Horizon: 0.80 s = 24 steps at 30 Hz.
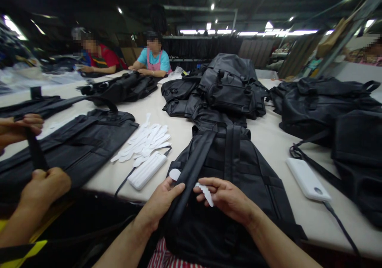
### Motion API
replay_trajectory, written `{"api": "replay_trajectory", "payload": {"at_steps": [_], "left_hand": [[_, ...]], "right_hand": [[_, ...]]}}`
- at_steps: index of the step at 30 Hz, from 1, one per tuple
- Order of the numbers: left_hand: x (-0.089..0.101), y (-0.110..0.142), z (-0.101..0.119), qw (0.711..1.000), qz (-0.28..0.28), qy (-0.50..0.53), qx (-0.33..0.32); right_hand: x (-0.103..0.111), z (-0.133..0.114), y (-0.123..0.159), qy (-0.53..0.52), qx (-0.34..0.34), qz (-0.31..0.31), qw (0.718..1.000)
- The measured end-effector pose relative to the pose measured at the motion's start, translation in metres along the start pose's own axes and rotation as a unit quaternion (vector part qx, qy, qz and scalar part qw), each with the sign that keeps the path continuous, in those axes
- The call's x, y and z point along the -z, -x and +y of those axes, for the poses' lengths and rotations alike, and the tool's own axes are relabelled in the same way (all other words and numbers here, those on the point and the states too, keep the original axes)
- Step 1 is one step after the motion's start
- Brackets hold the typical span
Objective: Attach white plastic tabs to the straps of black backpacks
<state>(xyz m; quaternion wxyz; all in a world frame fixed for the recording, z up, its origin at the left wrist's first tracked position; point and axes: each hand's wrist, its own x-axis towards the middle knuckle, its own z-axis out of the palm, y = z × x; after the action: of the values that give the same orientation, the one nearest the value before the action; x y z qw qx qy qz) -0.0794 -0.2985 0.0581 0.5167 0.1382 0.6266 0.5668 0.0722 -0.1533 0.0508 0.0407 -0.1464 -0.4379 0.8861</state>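
A black backpack (253,172) lies in front of me, partly over the table edge, with its shoulder straps facing up. My left hand (161,204) is closed around the left shoulder strap (195,160), thumb on top. A white rounded piece (174,175) shows beside the strap, just above my left fingers. On the strap's other side, my right hand (228,200) pinches a thin white strip (206,194) with a wavy edge. Its tip points down towards me, over the backpack.
Loose white strips (149,138) lie in a heap beside a white power bank (147,170) with a cable. Another power bank (308,180) lies right. Black backpacks (229,89) are piled behind. At left, a co-worker's hands (44,186) hold a black strap. Two people sit across the table.
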Motion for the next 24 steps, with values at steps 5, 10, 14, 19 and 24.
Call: {"api": "replay_trajectory", "payload": {"at_steps": [5,10,14,19,24], "left_hand": [[-0.003,0.001,0.000,1.000,0.005,-0.004,-0.008],[-0.010,0.002,-0.006,0.998,-0.007,0.016,-0.066],[-0.019,-0.001,-0.017,0.986,0.029,-0.071,-0.150],[-0.025,0.000,-0.026,0.956,0.088,-0.200,-0.197],[-0.026,0.000,-0.026,0.956,0.064,-0.231,-0.170]], "right_hand": [[0.001,0.015,-0.007,0.098,0.072,0.065,0.990],[-0.006,-0.001,-0.013,0.398,0.203,0.097,0.889],[-0.017,-0.018,-0.026,0.575,0.236,0.003,0.783],[-0.014,-0.004,-0.047,0.511,0.114,0.024,0.852],[-0.002,0.015,-0.045,0.371,0.042,0.099,0.923]]}}
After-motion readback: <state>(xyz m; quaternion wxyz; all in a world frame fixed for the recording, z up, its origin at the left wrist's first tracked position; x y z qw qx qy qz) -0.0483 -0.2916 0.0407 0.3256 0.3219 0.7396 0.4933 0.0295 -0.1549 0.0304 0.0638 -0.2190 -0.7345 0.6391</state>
